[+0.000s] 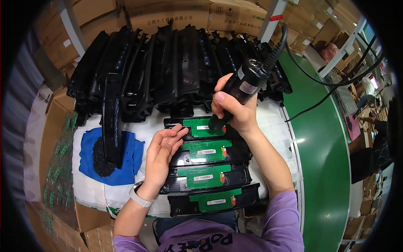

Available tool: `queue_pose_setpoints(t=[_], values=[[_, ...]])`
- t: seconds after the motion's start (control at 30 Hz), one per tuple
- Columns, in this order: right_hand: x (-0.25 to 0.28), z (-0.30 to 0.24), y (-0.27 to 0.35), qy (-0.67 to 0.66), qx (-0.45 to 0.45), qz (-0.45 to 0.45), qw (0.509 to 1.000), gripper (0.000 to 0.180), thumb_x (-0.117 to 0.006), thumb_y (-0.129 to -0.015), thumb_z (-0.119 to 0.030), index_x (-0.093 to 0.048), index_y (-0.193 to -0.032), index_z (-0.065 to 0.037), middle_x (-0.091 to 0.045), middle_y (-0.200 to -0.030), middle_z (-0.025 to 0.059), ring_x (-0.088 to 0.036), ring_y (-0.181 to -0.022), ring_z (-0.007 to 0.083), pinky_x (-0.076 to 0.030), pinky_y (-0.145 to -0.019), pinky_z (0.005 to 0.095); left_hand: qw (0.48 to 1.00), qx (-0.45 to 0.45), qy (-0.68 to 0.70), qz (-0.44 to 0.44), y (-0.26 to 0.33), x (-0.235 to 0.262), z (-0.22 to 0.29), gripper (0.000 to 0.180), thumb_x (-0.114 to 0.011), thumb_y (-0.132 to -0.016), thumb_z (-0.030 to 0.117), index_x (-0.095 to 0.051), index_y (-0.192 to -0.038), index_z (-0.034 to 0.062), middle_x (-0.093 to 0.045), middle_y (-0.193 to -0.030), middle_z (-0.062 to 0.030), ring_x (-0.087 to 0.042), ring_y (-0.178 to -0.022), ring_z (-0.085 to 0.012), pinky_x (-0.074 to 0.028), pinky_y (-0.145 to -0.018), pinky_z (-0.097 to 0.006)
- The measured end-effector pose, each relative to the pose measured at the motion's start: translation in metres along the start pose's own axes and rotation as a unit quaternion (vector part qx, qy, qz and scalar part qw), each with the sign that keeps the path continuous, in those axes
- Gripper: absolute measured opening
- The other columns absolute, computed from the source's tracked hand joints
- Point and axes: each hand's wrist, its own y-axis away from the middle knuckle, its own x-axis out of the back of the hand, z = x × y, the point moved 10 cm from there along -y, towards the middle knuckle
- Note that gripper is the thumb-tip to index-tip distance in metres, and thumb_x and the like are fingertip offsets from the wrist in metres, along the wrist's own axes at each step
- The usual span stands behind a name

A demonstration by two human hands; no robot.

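Observation:
A corded black electric screwdriver (252, 75) is gripped in my right hand (240, 110), its nose angled down onto the farthest green circuit board (194, 125). That board lies in a black plastic housing. Over the left end of this housing, my left hand (160, 154) is palm up with its fingers extended and slightly curled, and nothing shows in it. Toward me, more housings with green boards lie in a column, among them a second board (201, 151), a third board (200, 178) and the nearest board (216, 202). Each carries a white label and a small red-and-white connector.
On the left, a blue cloth (133, 168) bears a pile of small black screws (101, 161) and one upright black housing (111, 126). Many black housings (184, 63) are stacked at the back. A green strip (321, 159) runs along the right, below the screwdriver's hanging cable (312, 77).

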Motion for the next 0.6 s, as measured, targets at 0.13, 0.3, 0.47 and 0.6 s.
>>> queue_pose_setpoints(t=[0.13,0.3,0.47,0.6], values=[[0.000,0.004,-0.001,0.003,-0.003,0.009,1.000,0.018,-0.064,-0.074,-0.011,-0.050,-0.081,0.000,-0.050,-0.054,0.0053,-0.047,-0.041,0.0131,-0.037,-0.041,0.0245,1.000,-0.003,-0.009,-0.010,0.002,-0.004,0.000,0.020,-0.032,-0.094,0.004,-0.043,-0.110,0.0009,-0.038,-0.137,-0.0209,-0.039,-0.128,-0.0278,-0.036,-0.102,-0.032],[-0.009,0.006,-0.005,0.039,-0.001,-0.010,0.999,0.014,-0.064,-0.074,-0.008,-0.051,-0.073,-0.001,-0.051,-0.052,0.0043,-0.047,-0.040,0.0107,-0.036,-0.040,0.0223,0.999,0.022,-0.001,-0.040,0.000,-0.007,-0.006,0.018,-0.034,-0.099,0.016,-0.042,-0.107,0.0021,-0.042,-0.132,-0.0227,-0.046,-0.122,-0.0281,-0.043,-0.095,-0.031],[-0.012,0.004,-0.001,0.060,0.012,-0.017,0.998,0.013,-0.064,-0.074,-0.007,-0.052,-0.073,-0.001,-0.050,-0.051,0.0030,-0.047,-0.040,0.0097,-0.036,-0.040,0.0218,0.997,0.067,0.005,-0.043,0.001,-0.009,-0.013,0.022,-0.036,-0.099,0.023,-0.044,-0.103,0.0029,-0.062,-0.101,-0.0189,-0.066,-0.084,-0.0209,-0.052,-0.063,-0.022],[-0.021,-0.003,0.002,0.076,0.048,-0.029,0.996,0.012,-0.064,-0.073,-0.006,-0.052,-0.073,-0.002,-0.051,-0.053,0.0021,-0.047,-0.041,0.0088,-0.036,-0.040,0.0210,0.987,0.029,-0.141,-0.069,0.003,-0.006,-0.014,0.021,-0.038,-0.099,0.025,-0.045,-0.097,0.0054,-0.041,-0.049,0.0037,-0.033,-0.040,-0.0032,-0.022,-0.038,-0.019]])
